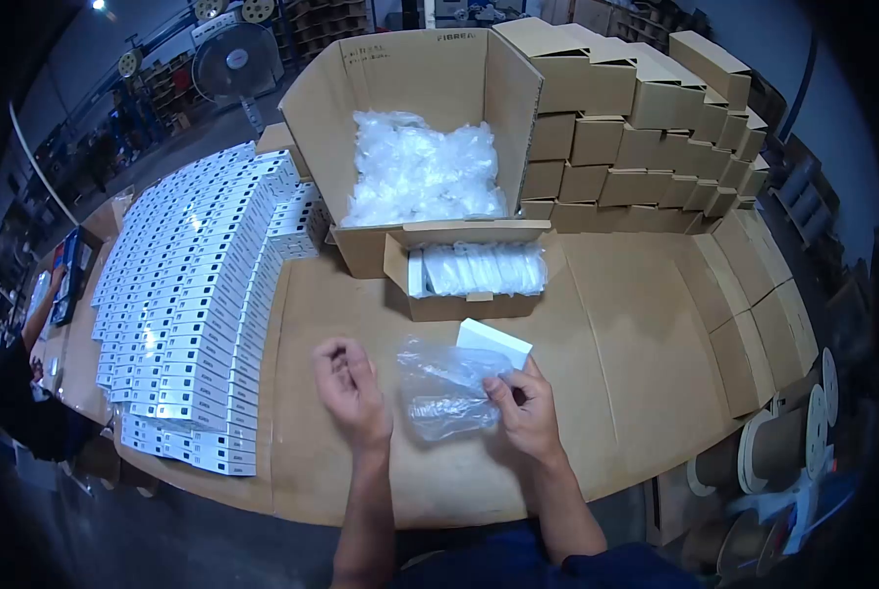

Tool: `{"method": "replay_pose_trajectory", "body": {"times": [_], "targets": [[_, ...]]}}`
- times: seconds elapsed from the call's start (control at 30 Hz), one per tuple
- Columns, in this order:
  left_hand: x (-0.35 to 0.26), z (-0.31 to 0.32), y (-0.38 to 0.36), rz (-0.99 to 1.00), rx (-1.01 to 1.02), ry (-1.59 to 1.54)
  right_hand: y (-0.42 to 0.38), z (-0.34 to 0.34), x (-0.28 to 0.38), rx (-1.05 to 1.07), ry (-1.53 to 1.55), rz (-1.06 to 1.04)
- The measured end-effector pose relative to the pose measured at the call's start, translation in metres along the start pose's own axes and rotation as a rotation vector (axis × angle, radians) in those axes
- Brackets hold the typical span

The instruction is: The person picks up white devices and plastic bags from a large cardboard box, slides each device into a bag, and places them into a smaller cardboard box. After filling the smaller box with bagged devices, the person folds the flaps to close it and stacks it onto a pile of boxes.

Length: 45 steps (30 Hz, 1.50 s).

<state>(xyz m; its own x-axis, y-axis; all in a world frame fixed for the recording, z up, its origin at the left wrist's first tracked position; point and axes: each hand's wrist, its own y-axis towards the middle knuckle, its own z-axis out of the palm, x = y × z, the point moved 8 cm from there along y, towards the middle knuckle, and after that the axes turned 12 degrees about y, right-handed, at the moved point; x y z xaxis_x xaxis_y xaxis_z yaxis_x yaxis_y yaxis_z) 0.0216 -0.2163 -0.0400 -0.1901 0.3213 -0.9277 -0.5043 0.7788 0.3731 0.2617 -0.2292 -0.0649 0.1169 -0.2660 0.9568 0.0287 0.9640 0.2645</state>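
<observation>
My right hand [526, 410] pinches a clear plastic bag [451, 393] between thumb and fingers. A flat white box [494, 340] sticks out past the bag, against the fingers of that hand; its lower part is hidden. To the left of the bag, my left hand [353, 391] is raised with the palm up, its fingers loosely curled, and I see nothing in it. Just beyond both hands stands an open small carton [474, 309], holding a row of plastic-wrapped white boxes [484, 269].
A large open carton [415, 74] full of clear plastic bags [425, 169] stands behind. Stacked white boxes [184, 294] rise at the left, brown cartons [646, 142] at the back right. Cardboard [646, 363] covers the table. Another person's arm [42, 309] shows at far left.
</observation>
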Motion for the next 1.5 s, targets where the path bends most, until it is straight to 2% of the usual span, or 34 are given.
{"method": "replay_pose_trajectory", "body": {"times": [0.03,0.13,0.17,0.27,0.4,0.53,0.57,0.63,0.73,0.83,0.97,1.07,1.1,1.2,1.3,1.4,1.5], "targets": [[-0.022,-0.006,-0.005,0.238,-0.107,0.107,-0.003,-0.001,0.004,0.0,-0.037,0.016],[-0.081,0.012,-0.03,0.744,0.182,0.428,-0.009,-0.001,0.007,-0.018,-0.142,0.042],[-0.079,0.019,-0.038,0.714,0.309,0.456,-0.011,0.0,0.007,-0.02,-0.177,0.049],[-0.089,0.049,-0.045,0.776,0.502,0.612,-0.013,0.006,0.011,-0.049,-0.126,0.027],[-0.075,0.057,-0.041,0.77,0.585,0.592,-0.011,0.009,0.018,0.018,-0.183,0.04],[-0.059,0.06,-0.031,0.619,0.625,0.55,-0.008,0.012,0.022,0.112,-0.259,-0.035],[-0.052,0.058,-0.027,0.488,0.624,0.505,-0.008,0.012,0.022,0.134,-0.276,-0.049],[-0.036,0.056,-0.021,0.227,0.616,0.41,-0.011,0.011,0.016,0.162,-0.275,0.021],[-0.027,0.059,-0.016,0.111,0.617,0.174,-0.014,0.011,0.012,0.207,-0.293,0.106],[-0.012,0.058,-0.013,0.135,0.629,0.152,-0.016,0.01,0.009,0.225,-0.307,0.134],[-0.008,0.042,0.008,0.071,0.522,-0.251,-0.021,0.002,-0.002,0.156,-0.271,0.089],[0.014,0.013,0.02,0.191,0.167,-0.076,-0.02,-0.005,-0.001,0.051,-0.251,0.104],[0.031,0.012,0.013,0.013,0.219,-0.263,-0.02,-0.007,-0.001,0.013,-0.251,0.126],[0.032,0.038,-0.033,-0.247,0.539,-0.432,-0.02,-0.01,-0.006,-0.034,-0.239,0.091],[0.029,0.051,-0.059,-0.354,0.783,-0.148,-0.02,-0.004,-0.009,0.003,-0.254,0.085],[0.043,0.054,-0.066,-0.431,0.722,-0.109,-0.019,-0.001,-0.003,0.056,-0.219,0.055],[0.037,0.048,-0.064,-0.301,0.689,0.026,-0.015,-0.025,-0.009,-0.028,-0.082,0.013]]}}
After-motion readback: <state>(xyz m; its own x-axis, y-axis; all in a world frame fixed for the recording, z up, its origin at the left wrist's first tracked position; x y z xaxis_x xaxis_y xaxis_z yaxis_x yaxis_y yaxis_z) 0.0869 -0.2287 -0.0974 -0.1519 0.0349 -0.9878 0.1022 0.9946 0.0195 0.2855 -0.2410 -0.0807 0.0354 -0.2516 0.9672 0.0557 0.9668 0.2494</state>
